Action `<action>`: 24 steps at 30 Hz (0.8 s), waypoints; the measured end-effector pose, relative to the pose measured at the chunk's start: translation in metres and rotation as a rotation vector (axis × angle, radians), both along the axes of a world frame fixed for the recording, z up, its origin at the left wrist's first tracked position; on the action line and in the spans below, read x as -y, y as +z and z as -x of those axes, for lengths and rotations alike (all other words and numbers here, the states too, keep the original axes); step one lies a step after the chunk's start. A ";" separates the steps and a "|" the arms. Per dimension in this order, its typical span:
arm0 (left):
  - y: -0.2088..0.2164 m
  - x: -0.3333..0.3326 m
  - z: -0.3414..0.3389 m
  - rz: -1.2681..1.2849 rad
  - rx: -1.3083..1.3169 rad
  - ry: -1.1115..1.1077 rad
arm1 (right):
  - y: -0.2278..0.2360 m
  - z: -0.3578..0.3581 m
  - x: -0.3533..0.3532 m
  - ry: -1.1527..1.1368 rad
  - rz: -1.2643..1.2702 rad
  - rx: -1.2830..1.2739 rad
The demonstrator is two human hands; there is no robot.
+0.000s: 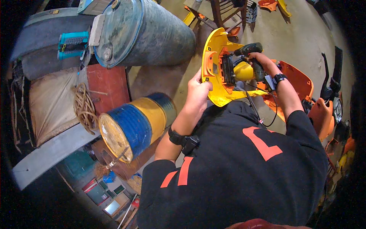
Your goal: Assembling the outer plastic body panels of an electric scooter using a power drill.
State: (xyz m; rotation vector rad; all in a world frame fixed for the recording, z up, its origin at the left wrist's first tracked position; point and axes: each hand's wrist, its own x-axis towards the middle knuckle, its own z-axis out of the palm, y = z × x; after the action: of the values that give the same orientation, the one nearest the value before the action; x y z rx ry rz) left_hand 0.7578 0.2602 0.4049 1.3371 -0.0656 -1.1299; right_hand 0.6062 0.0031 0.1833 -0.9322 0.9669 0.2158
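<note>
My left hand [197, 92] grips the left edge of a yellow plastic vehicle panel [213, 42], its thumb lying on the inner side. The panel is tilted in front of my body, and orange plastic and a black ribbed part [228, 68] sit inside it. My right hand [264, 63] is wrapped round the handle of a dark cordless drill [249, 49], which points left over the panel. The drill's tip lies close to the panel's inner parts; whether it touches a screw cannot be made out. Black wires [271, 121] hang below the panel's right side.
Orange bodywork [295, 78] and a black-levered handlebar [326, 89] stand close on my right. Left are a large blue barrel [164, 36], a blue and yellow drum [139, 124] and coiled rope [84, 108]. A wooden chair [225, 17] and orange pieces [268, 4] lie farther off.
</note>
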 end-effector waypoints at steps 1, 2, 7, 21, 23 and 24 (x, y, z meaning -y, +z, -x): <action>0.000 0.000 0.000 0.001 0.002 -0.002 | 0.001 -0.001 0.000 -0.002 0.001 0.002; 0.002 0.000 0.001 -0.024 0.015 -0.006 | 0.002 -0.002 -0.003 -0.010 0.011 -0.011; 0.006 0.009 0.004 -0.120 0.068 -0.016 | -0.012 0.008 -0.006 -0.064 0.036 0.028; -0.026 0.051 -0.035 -0.006 0.246 -0.064 | 0.134 0.124 -0.101 -0.545 0.380 0.258; -0.021 0.058 -0.045 0.072 0.237 -0.097 | 0.177 0.143 -0.141 -0.650 0.402 0.211; -0.011 0.063 -0.044 0.129 0.237 -0.159 | 0.182 0.162 -0.159 -0.668 0.454 0.176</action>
State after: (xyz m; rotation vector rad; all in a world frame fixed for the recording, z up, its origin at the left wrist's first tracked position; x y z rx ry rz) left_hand 0.8020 0.1970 0.3940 1.3624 -0.4179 -1.0748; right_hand 0.4442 0.1623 0.3653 -0.9614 1.1298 -0.6632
